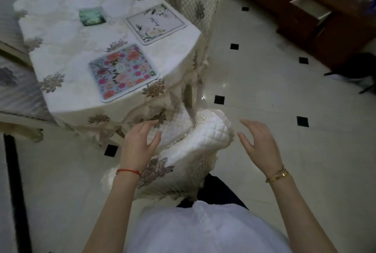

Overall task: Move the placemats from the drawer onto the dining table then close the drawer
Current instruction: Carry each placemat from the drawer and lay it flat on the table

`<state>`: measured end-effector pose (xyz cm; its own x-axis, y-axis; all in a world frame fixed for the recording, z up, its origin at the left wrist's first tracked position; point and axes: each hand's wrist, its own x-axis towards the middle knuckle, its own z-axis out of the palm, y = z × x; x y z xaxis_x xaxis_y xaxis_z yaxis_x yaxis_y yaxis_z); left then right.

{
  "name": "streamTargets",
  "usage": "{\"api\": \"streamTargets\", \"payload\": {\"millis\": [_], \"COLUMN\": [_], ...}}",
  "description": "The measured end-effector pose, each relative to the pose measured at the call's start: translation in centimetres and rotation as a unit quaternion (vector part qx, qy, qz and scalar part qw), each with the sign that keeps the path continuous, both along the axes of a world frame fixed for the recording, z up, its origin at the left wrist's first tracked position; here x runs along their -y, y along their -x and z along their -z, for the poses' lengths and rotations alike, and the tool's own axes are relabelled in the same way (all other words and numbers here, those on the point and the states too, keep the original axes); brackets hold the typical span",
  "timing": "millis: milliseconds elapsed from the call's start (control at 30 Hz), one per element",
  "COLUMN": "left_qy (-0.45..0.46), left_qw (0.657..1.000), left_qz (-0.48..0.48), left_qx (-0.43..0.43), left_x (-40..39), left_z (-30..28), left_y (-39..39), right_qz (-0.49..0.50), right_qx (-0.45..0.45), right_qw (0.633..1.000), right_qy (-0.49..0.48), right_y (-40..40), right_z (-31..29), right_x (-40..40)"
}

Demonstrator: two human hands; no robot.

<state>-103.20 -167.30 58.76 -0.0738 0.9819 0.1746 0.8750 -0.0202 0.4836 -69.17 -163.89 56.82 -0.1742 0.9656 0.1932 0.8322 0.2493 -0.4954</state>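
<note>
Floral square placemats point(123, 74) flat on embroidered tablecloth point(61, 35); drawer point(310, 7) open.

Three placemats on dining table point(61, 35), upper left: one point(123, 72) near front edge, one point(155, 23) behind it to right, small one point(92, 16) further back left. Chair point(195, 140) in front of table, between both hands. Open drawer point(310, 7) far right, well apart from table.

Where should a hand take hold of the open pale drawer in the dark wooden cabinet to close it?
Press on the front panel of the pale drawer, coming from the floor side, toward the dark wooden cabinet. The drawer stands pulled out and its front faces the room, so a flat push on it should slide it in. No handle can be made out. Both the left hand and right hand hold nothing.
</note>
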Motion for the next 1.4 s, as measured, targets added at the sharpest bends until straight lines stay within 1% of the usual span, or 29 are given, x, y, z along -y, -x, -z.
{"api": "streamTargets", "payload": {"millis": [133,200,300,500,600,700,833,933,1033,1200,1400], "left_qy": [0.025,0.023,0.009,0.01,-0.001,-0.028,-0.04,-0.012,0.014,0.024,0.025], "left_qw": [0.997,0.994,0.987,0.971,0.967,0.966,0.964,0.965,0.966,0.969,0.971], "left_qz": [0.073,0.106,0.157,0.238,0.254,0.255,0.262,0.262,0.256,0.247,0.235], "left_qx": [-0.01,-0.022,-0.016,-0.004,-0.017,-0.009,0.009,0.013,0.018,0.017,0.015], "left_x": [-0.5,-1.2,-2.5,-7.0,-9.8,-12.6,-16.2,-19.0,-22.0,-28.2,-39.5], "left_z": [-0.2,-0.6,-1.1,-0.3,0.1,-0.1,-0.6,-0.5,-0.1,1.2,2.0], "left_y": [-3.1,-5.2,-8.9,-17.4,-22.8,-28.6,-35.8,-39.8,-42.8,-47.6,-53.1], "right_qz": [0.07,0.104,0.149,0.227,0.255,0.273,0.277,0.269,0.272,0.275,0.283], "right_qx": [-0.004,-0.007,-0.012,-0.031,-0.037,-0.03,-0.016,-0.008,-0.012,-0.026,-0.025], "right_qw": [0.998,0.995,0.989,0.973,0.966,0.961,0.96,0.963,0.962,0.96,0.957], "right_qy": [0.008,0.01,0.019,0.026,0.025,0.027,0.034,0.034,0.038,0.047,0.059], "right_y": [-3.7,-5.6,-8.5,-15.4,-20.0,-25.4,-32.7,-37.0,-39.9,-44.1,-49.6], "right_z": [0.0,0.2,0.7,1.6,1.7,1.0,0.2,-0.1,-0.1,1.3,2.4], "right_x": [4.9,6.7,8.6,8.9,7.6,5.7,2.5,-0.7,-4.1,-10.6,-21.9]}}
